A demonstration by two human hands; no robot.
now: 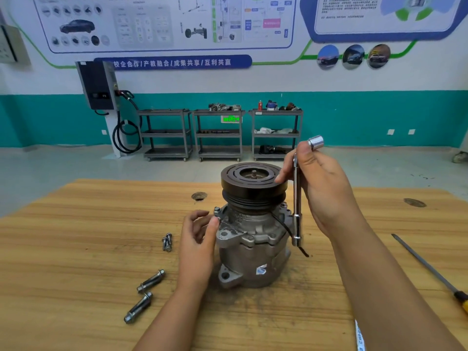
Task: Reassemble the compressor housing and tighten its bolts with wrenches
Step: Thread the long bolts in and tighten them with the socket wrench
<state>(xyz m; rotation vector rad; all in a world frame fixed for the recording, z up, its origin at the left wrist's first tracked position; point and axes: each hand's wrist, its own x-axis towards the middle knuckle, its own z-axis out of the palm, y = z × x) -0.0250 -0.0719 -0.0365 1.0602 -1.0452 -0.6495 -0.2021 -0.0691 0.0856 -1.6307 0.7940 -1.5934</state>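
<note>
Compressor: on my feed the compressor (253, 244) stands on end in the middle of the wooden table (76, 249), with its black pulley (253, 181) on top, facing up.
Left hand: I see the left hand (198, 244) against the compressor's left side, fingers curled. Its thumb and forefinger pinch the flange bolt (217, 219), which sits in the upper left mounting ear just under the pulley.
Second bolt head: the second bolt head (216, 209) stands just above the pinched one in my view.
Right hand: the right hand (326, 191) is at the compressor's right, closed round the socket wrench (296, 214). One fingertip touches the pulley rim.
Socket wrench: it hangs upright close along the compressor's right flank, its chrome socket end poking out above the fist. I cannot tell whether it touches the housing.
Black strap: a thin black strap (283, 224) runs from under the pulley down the compressor's right side. Its loose end sticks out past the wrench's lower tip.
Short bolts: the short bolts (167, 241) lie together left of the compressor, beyond the left hand.
Long bolts: two long bolts (151, 281) lie front-left of the compressor, near the left forearm.
Screwdriver: the screwdriver (430, 269) lies well right of the compressor, its yellow handle nearest me.
Carts: three grey carts (217, 134) stand far behind the compressor, against the teal wall.
</note>
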